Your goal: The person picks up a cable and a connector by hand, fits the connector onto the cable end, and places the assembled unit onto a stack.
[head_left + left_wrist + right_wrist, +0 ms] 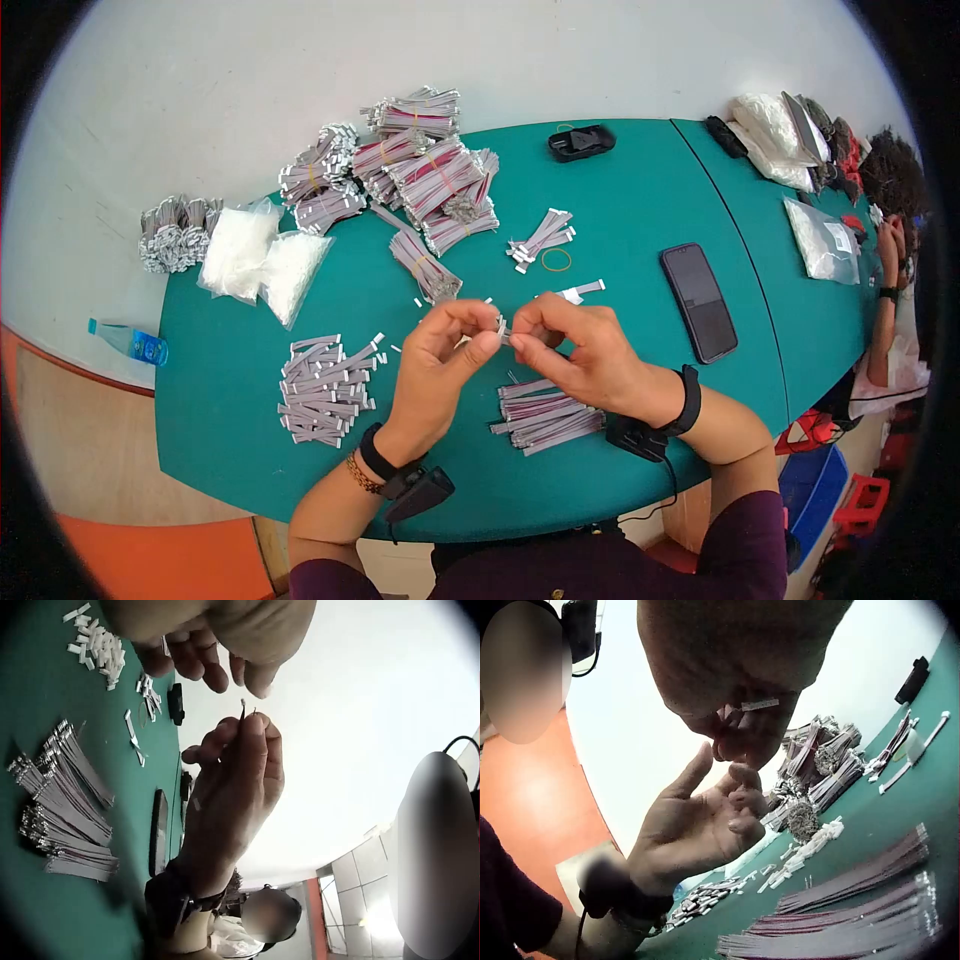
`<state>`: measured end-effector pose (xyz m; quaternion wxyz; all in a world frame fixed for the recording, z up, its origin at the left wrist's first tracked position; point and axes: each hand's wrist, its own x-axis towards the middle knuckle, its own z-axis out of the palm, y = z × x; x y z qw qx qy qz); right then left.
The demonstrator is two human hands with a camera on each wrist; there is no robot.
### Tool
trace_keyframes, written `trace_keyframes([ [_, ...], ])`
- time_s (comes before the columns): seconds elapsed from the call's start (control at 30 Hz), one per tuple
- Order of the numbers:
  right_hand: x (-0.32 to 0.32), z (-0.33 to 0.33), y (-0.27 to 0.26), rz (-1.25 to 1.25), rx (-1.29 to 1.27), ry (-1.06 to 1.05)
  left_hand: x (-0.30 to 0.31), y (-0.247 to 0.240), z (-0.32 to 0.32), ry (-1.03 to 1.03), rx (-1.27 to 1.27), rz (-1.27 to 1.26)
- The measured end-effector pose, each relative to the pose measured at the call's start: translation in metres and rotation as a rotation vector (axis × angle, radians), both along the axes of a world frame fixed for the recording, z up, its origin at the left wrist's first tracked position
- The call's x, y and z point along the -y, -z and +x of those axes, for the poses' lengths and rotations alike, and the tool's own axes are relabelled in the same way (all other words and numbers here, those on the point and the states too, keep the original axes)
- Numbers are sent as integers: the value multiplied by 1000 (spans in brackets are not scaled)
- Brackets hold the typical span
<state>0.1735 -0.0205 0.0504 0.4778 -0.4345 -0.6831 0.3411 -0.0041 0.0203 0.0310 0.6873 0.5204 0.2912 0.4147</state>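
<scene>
My right hand (590, 350) pinches a short, thin ribbon cable (242, 712) between thumb and forefinger, its small metal-tipped end sticking up. Thumb and fingertips of my left hand (440, 350) come close to that end, around a small white piece (502, 326); I cannot tell whether they grip it. In the right wrist view a pale strip (760, 704) shows against the right fingers. Beneath the right hand lies a row of grey and purple ribbon cables (540, 415). Left of the left hand is a pile of cables with white connectors (325, 390).
Loose white connectors (97, 649) lie beyond the hands, near banded cable bundles (435, 175). Two bags of white parts (240, 250) are at the back left. A phone (698, 302), a rubber band (556, 260) and a black object (580, 143) lie rightward. Another person's arm (885, 310) is far right.
</scene>
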Motion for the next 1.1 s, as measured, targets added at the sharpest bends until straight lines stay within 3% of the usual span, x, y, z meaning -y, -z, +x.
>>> trace_keyframes([
  [0.07, -2, 1, 0, -5, -9, -3, -6, -4, -2, 39, 28, -99],
  [0.37, -1, 0, 1, -48, -37, -19, -8, 0, -6, 214, -44, -109],
  [0.67, 1, -2, -1, 11, -9, -19, -4, -3, -6, 262, 141, -344],
  [1.1, 1, -2, -2, 92, 62, 1, -4, -3, -6, 254, 119, -311],
])
